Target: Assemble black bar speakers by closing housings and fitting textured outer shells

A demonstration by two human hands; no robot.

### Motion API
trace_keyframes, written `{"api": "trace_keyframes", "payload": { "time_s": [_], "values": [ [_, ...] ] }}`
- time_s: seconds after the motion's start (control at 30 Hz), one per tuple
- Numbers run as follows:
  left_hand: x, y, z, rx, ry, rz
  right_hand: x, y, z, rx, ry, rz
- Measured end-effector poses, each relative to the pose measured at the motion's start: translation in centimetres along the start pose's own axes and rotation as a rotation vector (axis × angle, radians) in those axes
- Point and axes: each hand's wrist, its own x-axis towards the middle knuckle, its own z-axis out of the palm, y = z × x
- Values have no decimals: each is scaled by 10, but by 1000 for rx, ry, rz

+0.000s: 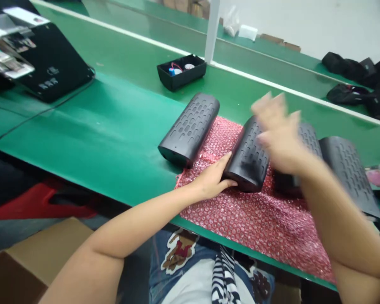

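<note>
My left hand (213, 179) grips the near end of a black plastic housing (248, 156) with rows of slots on top, the fingers along its left side and the thumb at its front edge. This housing lies on pink bubble wrap (240, 215). Above its right side my right hand (278, 131) is raised, blurred by motion, its fingers apart and nothing seen in them. A similar slotted housing (191, 128) lies to the left, at the wrap's edge. To the right are another housing (308, 137), partly hidden by my right arm, and a further one (348, 173).
On the green table (120, 139), an open black case (182, 74) holding wired round parts stands behind. A black machine (50, 63) with a cable is at the left. Black items (364, 84) lie at the far right. A cardboard box (47, 249) stands below, left.
</note>
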Motion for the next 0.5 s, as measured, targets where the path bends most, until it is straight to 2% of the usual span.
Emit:
{"api": "trace_keyframes", "payload": {
  "time_s": [0.1, 0.17, 0.23, 0.3, 0.33, 0.4, 0.47, 0.5],
  "values": [
    [-1, 8, -6, 60, -14, -3, 2, -14, 30, 48, -160, 3],
    [-4, 21, -16, 179, -52, 1, -1, -18, 40, 102, -120, 26],
    [-4, 38, -33, 347, -41, 26, -9, -20, 44, 191, 70, 159],
    [2, 56, -55, 531, 65, 61, -20, -22, 49, 373, 310, 420],
    [7, 63, -67, 629, 133, 54, -26, -24, 52, 543, 407, 589],
    [24, 70, -89, 814, 212, -104, -35, -29, 58, 989, 468, 872],
    [45, 68, -107, 916, 161, -421, -41, -34, 63, 1347, 405, 996],
    [54, 63, -115, 911, 100, -574, -41, -36, 65, 1432, 373, 1006]
  ]
}}
